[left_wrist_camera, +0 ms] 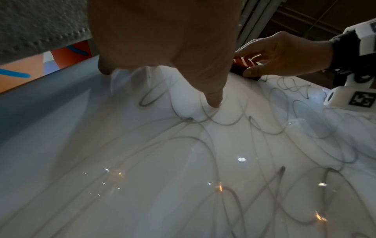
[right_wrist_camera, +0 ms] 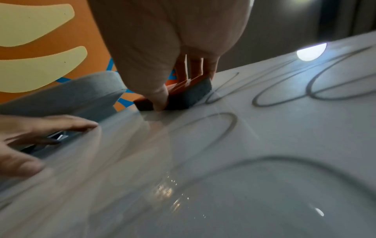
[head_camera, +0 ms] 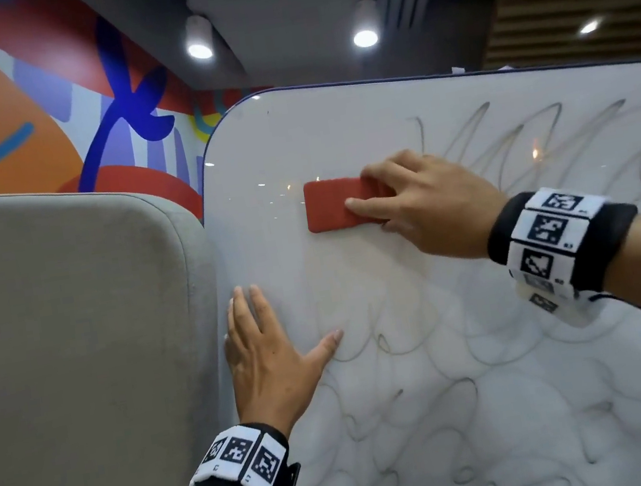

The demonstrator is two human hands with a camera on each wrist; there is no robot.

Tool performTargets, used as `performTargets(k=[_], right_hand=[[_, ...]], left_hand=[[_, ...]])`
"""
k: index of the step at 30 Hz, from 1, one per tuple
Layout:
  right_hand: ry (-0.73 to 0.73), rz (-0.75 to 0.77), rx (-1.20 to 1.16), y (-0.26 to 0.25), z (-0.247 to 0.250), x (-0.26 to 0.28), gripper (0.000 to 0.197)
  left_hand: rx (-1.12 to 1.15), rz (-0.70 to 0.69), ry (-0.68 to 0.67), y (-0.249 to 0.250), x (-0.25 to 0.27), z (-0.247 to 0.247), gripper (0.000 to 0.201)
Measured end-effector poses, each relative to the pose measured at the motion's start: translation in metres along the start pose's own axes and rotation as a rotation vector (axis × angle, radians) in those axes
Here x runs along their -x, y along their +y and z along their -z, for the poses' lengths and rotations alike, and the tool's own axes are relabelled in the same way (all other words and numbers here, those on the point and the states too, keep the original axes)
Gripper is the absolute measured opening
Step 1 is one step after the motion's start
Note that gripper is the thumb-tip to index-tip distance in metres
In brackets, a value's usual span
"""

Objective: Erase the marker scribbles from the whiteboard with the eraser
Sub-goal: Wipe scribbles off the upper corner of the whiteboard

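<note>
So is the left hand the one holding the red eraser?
No, the right hand grips the red eraser; the left hand lies flat on the whiteboard.

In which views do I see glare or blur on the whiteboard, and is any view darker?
Head view: sharp and evenly lit, with small light reflections on the whiteboard near the eraser. Left wrist view: dim, the left hand in shadow, with specks of glare. Right wrist view: a bright lamp reflection at upper right, and the near scribbles are blurred.

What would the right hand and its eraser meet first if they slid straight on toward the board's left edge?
Probably nothing on the board: ahead of the right hand and eraser the whiteboard looks bare to its edge, with a grey cushion beyond.
</note>
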State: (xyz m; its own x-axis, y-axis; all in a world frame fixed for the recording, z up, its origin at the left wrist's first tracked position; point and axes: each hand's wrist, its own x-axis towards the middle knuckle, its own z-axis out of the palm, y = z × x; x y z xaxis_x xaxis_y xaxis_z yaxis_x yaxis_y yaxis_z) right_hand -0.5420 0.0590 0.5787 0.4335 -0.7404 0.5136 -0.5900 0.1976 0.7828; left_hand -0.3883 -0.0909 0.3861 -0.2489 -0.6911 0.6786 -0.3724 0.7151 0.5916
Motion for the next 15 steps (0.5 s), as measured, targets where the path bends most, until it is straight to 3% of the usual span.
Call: performTargets(k=[2, 5, 7, 12, 15], right_hand=[[0.008, -0.041, -0.021, 0.016, 0.008, -0.008, 0.053], [0.084, -0.292, -0.098, 0.038, 0.024, -0.022, 0.050], [0.112, -0.380, -0.081, 0.031, 0.021, -0.020, 0.051], [0.068, -0.113, -0.013, -0.026, -0.014, 0.014, 0.049], [0.009, -0.035, -0.035, -0.030, -0.013, 0.023, 0.053]], left_hand=[[-0.004, -0.001, 0.003, 0.001, 0.000, -0.001, 0.126], [-0.001, 0.000, 0.003, 0.003, 0.000, 0.000, 0.126], [-0.002, -0.005, -0.005, 0.003, 0.000, 0.001, 0.125], [-0.042, -0.140, 0.026, 0.012, -0.003, 0.004, 0.119], [-0.110, -0.252, 0.050, 0.027, -0.010, 0.004, 0.120]])
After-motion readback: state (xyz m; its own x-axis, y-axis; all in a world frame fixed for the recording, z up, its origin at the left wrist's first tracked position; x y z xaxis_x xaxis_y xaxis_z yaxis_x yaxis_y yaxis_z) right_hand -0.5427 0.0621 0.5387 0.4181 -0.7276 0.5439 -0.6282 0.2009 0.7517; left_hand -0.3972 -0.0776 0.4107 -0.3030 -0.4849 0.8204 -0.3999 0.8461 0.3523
